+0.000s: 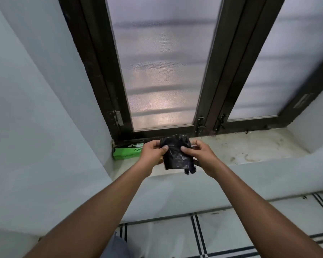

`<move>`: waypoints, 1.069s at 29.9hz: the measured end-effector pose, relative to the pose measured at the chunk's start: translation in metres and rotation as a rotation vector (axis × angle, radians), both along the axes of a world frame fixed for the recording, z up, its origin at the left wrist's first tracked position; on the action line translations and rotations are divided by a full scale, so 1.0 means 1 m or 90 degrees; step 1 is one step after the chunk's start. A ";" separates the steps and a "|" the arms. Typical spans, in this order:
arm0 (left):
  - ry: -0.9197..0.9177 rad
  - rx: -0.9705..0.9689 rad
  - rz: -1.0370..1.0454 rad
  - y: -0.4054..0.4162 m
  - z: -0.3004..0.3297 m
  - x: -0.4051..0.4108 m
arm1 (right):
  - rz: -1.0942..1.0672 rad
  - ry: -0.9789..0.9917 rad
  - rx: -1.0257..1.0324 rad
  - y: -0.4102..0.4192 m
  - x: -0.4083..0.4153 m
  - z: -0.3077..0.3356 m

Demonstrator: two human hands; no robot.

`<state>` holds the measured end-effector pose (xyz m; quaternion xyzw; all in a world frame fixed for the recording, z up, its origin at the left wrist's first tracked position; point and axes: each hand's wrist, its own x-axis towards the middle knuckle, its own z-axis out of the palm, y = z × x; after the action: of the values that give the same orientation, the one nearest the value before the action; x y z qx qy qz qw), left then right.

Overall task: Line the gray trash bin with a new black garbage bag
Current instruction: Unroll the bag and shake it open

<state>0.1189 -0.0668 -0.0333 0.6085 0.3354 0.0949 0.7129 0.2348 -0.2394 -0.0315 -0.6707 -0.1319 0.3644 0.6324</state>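
A folded black garbage bag [176, 155] is held between both hands above the window sill. My left hand [153, 152] pinches its left edge with thumb on top. Its right side is gripped by my right hand [200, 155], also thumb on top. A crumpled corner of the bag hangs below near my right hand. The gray trash bin is not in view.
A green box of garbage bags [128, 151] lies on the stained stone sill [250, 148], in the left corner against the dark window frame [108, 90]. Pale walls stand left and below the sill. White floor tiles with dark stripes [222, 235] lie beneath.
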 end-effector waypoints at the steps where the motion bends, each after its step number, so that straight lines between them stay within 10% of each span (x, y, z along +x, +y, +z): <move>1: 0.012 -0.002 0.025 -0.003 0.001 -0.001 | 0.002 0.004 -0.009 -0.006 -0.001 0.000; 12: -0.052 -0.077 0.037 -0.023 0.014 -0.034 | 0.147 0.018 0.004 -0.026 -0.047 0.021; 23: -0.060 0.304 0.029 -0.001 0.035 -0.102 | -0.030 0.040 0.035 -0.023 -0.119 0.053; 28: -0.081 0.198 -0.114 0.011 0.038 -0.151 | 0.038 0.216 0.219 -0.031 -0.159 0.072; 32: -0.049 0.335 -0.151 0.013 0.031 -0.189 | 0.123 0.092 -0.004 -0.051 -0.195 0.089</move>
<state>-0.0698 -0.0534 -0.0025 0.8035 0.1985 0.1177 0.5487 0.0394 -0.2906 0.0579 -0.6289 -0.1483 0.4716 0.6001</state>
